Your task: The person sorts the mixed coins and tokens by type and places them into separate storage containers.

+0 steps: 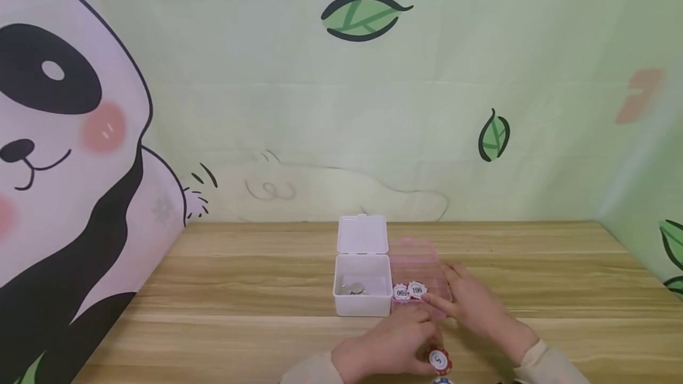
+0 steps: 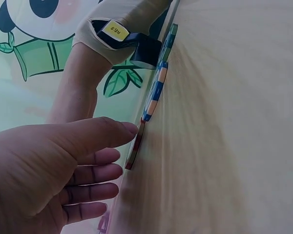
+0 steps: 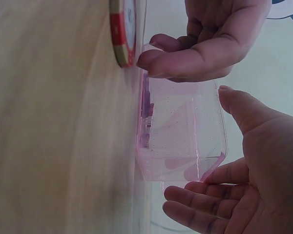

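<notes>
In the head view, a see-through pink plastic box (image 1: pixel 427 270) lies on my wood-grained table (image 1: pixel 240 289), with an opaque white box (image 1: pixel 363 307), lid raised, at its nine o'clock, round metal coins (image 1: pixel 356 288) inside. Two white-faced chips (image 1: pixel 417 290) lie at the pink box's seven o'clock; a red-edged chip (image 1: pixel 439 360) lies at its six, a blue chip (image 1: pixel 442 381) cut off below. My right hand (image 1: pixel 477 307) spreads at the pink box's four o'clock. In the left wrist view, my left hand (image 2: pixel 49 170) is loosely open and empty, thumb stretched towards the red-edged chip; contact is unclear. The blue chip and a green chip (image 2: pixel 170 43) run towards one o'clock. In the right wrist view, my right thumb and fingers, wide apart, meet the glossy box's edge; their pressure I cannot tell, and its contents blur.
</notes>
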`<state>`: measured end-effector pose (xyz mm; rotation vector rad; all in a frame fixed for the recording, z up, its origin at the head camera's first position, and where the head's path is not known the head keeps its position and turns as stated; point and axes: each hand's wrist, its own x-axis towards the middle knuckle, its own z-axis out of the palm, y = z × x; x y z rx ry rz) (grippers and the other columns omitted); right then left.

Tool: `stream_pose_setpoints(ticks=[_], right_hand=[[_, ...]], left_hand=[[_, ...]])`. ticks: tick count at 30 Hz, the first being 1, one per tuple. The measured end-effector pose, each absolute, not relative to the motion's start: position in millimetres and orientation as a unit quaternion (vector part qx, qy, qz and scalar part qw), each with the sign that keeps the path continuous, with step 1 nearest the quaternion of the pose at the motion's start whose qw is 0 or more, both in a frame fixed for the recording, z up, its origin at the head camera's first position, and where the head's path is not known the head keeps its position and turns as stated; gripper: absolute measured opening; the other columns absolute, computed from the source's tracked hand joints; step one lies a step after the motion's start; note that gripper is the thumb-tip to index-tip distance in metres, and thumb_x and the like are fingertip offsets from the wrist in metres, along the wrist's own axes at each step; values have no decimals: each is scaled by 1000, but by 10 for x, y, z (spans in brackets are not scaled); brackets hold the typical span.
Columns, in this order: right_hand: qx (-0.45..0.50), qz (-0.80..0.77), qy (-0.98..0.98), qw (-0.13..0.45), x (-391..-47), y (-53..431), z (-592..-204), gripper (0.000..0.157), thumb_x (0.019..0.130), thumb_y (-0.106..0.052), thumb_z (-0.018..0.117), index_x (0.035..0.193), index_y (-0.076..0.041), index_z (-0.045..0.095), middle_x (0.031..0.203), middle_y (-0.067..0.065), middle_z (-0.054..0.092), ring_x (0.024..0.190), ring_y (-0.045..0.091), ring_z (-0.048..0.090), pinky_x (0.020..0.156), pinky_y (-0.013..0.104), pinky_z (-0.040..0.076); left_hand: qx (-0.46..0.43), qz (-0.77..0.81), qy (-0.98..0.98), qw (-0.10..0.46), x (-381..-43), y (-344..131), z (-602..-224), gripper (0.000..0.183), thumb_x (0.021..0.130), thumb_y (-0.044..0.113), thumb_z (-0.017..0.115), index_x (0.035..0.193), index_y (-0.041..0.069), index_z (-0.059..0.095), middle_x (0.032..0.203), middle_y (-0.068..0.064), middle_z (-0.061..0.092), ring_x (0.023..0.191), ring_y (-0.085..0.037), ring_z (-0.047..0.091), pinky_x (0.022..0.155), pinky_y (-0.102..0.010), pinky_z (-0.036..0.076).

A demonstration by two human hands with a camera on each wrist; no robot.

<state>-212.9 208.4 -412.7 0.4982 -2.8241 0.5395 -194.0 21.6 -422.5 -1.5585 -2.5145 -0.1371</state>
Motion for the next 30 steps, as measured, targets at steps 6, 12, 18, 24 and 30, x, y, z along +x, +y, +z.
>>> stream_pose_setpoints(ticks=[6, 12, 18, 24, 30], right_hand=[[172, 184, -962, 107, -2116, 2083, -4119, 77, 88, -44, 64, 135, 13, 44, 130, 31, 53, 112, 45, 58, 94, 55, 49], [170, 186, -962, 104, -2115, 2085, -4126, 77, 88, -46, 64, 135, 12, 44, 130, 31, 53, 112, 45, 58, 93, 54, 50], [171, 192, -961, 108, -2123, 2079, -4132, 77, 88, -43, 65, 136, 13, 43, 130, 31, 52, 111, 46, 58, 93, 55, 50], [173, 191, -960, 112, -2115, 2085, -4134, 78, 88, -45, 64, 136, 13, 43, 131, 32, 52, 110, 46, 59, 92, 55, 50], [178, 194, -957, 121, -2120, 2080, -4141, 76, 88, -42, 66, 136, 12, 43, 129, 30, 53, 110, 45, 59, 93, 54, 50]], left_hand=[[-523, -49, -847, 77, -1951, 225, -4252, 25, 80, 46, 73, 95, 27, 68, 95, 15, 59, 105, -2, 54, 97, -14, 39], [-518, -59, -851, 61, -1960, 222, -4275, 24, 81, 45, 73, 96, 26, 69, 97, 13, 58, 108, -3, 52, 97, -14, 39], [-518, -57, -851, 70, -1966, 223, -4293, 25, 81, 47, 73, 95, 27, 70, 94, 14, 59, 101, -1, 52, 90, -12, 40], [-507, -64, -858, 53, -1973, 236, -4308, 27, 80, 48, 73, 95, 26, 69, 95, 15, 58, 104, -1, 51, 92, -13, 39], [-508, -66, -857, 64, -1984, 245, -4343, 26, 79, 49, 73, 92, 26, 69, 92, 15, 56, 102, -2, 51, 93, -13, 39]])
